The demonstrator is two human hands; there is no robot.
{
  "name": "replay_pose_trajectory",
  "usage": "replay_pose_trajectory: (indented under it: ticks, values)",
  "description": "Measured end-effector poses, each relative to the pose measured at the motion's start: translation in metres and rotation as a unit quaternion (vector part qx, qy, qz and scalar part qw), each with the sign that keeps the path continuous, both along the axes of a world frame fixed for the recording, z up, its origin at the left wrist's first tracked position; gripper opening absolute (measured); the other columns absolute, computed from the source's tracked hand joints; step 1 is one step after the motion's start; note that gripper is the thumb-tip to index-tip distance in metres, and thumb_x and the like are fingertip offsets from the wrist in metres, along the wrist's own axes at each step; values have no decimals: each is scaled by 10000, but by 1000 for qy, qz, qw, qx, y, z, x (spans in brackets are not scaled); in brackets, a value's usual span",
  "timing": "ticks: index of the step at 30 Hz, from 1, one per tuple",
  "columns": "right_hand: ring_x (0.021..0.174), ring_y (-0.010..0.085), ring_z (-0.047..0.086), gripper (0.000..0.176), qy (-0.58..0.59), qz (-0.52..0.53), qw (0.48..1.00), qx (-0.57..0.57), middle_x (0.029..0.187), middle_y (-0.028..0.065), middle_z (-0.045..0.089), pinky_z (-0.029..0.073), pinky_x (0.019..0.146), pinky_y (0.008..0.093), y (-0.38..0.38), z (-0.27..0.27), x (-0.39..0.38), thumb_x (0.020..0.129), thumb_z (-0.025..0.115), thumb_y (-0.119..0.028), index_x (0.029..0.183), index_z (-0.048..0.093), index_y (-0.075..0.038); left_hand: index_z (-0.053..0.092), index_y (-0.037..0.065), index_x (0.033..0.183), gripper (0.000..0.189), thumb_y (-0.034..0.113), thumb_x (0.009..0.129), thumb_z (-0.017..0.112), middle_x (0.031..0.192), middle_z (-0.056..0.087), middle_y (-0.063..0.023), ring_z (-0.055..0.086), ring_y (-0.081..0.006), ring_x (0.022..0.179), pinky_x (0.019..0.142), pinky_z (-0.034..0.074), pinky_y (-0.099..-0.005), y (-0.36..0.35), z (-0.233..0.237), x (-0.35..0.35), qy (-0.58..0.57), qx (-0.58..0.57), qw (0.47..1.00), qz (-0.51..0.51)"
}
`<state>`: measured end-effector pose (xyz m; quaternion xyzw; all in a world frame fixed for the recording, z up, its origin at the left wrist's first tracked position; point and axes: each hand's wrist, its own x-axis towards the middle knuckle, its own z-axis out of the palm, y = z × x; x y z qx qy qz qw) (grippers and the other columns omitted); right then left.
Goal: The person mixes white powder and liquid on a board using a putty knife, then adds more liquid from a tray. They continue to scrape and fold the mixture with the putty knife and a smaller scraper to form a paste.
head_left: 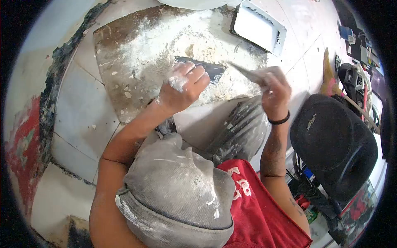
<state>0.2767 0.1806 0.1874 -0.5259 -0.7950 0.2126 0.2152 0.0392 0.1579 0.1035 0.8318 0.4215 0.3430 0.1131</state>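
Note:
My left hand (185, 86), dusted with white powder, has its fingers curled over the left end of a dark flat piece (213, 71). That piece lies on a worn board (113, 62) covered with pale powder and crumbs. To the right, my right hand (276, 89) is closed round the end of a thin, pointed grey tool (246, 72), slightly blurred. The tool's tip points left toward the dark piece, and a gap shows between them. A small beige lump (190, 50) sits just above the dark piece.
A white rectangular tray (258, 28) stands at the board's upper right corner. Part of a white rounded object (198, 3) shows at the top edge. On the right are a black speaker (333, 142), a broom (329, 74) and assorted tools. My grey trousers (242, 132) show below the board.

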Motion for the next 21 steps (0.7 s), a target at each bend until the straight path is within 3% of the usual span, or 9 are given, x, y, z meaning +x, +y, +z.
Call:
replay_pose_trajectory:
  ticks: [4,5,8,10,14,17,21]
  values:
    - [800,300,559,249,-76,97,992,-35,839,117,571,469,698,375,-10,-7,-23,667,582,92,885,628,-17,554,77,666,85,129,619,603,712,510,-33,530,-194,691,594,453,-334,-7,-4,1,-12,95,994,-48]
    - [833,295,539,260,-93,112,989,-29,853,94,540,474,712,388,-7,-14,-24,662,539,47,883,618,-64,549,82,636,74,126,621,606,707,507,-28,523,-189,680,606,454,-336,-6,-4,1,-14,130,990,-59]
    - [840,294,533,243,-112,124,986,-9,857,95,529,479,707,388,9,-30,-30,667,535,45,872,607,-65,546,85,633,77,122,620,612,690,499,-25,524,-185,670,611,456,-335,-9,-9,2,-18,147,985,-90]
    - [859,303,531,168,-111,115,987,-14,861,109,536,476,707,395,25,-49,-28,727,551,13,865,614,-60,539,88,625,84,121,618,616,674,486,-23,522,-183,664,607,453,-333,-7,-10,4,-32,151,984,-91]
    - [786,307,559,223,-63,99,993,8,823,122,577,460,680,379,43,-38,-31,705,585,70,884,655,-43,523,95,601,97,114,613,617,658,470,-22,519,-179,657,599,447,-332,-1,-13,-3,-31,112,988,-97]
    - [761,312,565,228,-68,97,993,-17,805,128,578,461,651,377,32,-23,-30,704,584,80,881,659,-42,605,46,727,113,89,625,629,736,551,-49,564,-208,712,663,496,-360,-8,-16,-11,2,83,991,-106]
    - [764,312,557,276,-32,128,990,-55,818,139,559,457,656,386,16,-32,-39,687,548,110,905,644,-30,605,48,721,111,98,626,631,731,546,-41,564,-205,712,659,495,-360,-7,-21,-9,-10,77,988,-133]
